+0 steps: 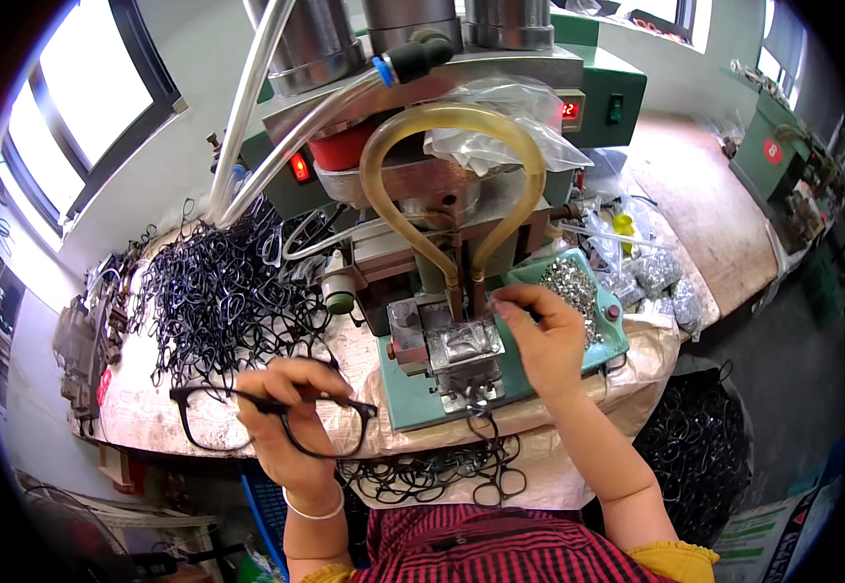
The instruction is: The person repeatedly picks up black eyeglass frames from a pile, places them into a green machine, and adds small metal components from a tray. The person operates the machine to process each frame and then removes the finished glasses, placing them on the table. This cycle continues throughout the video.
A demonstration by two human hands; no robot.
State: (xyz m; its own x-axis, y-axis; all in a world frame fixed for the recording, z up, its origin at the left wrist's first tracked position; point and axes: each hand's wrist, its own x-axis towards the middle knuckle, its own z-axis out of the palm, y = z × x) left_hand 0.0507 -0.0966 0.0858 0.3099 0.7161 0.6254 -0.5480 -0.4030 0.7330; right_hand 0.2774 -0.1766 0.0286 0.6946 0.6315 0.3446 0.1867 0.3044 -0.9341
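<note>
My left hand [291,428] is closed around the bridge of a black eyeglass frame [187,403], held in front of the machine and left of its base. Both rims of the frame stick out on either side of my fingers. My right hand [551,342] pinches thumb and forefinger together beside the press machine's metal fixture [466,345]; anything between the fingertips is too small to make out. A loop of amber hose [374,155] comes down to two brown electrode tips [455,296] just above the fixture, left of my right fingertips.
A teal tray [617,342] of small metal parts [570,284] sits by my right wrist. Black frames pile up [223,291] on the left of the table, more lie [422,476] at its front edge, and a sack of them [694,447] stands lower right. Bagged parts [657,270] lie beyond the tray.
</note>
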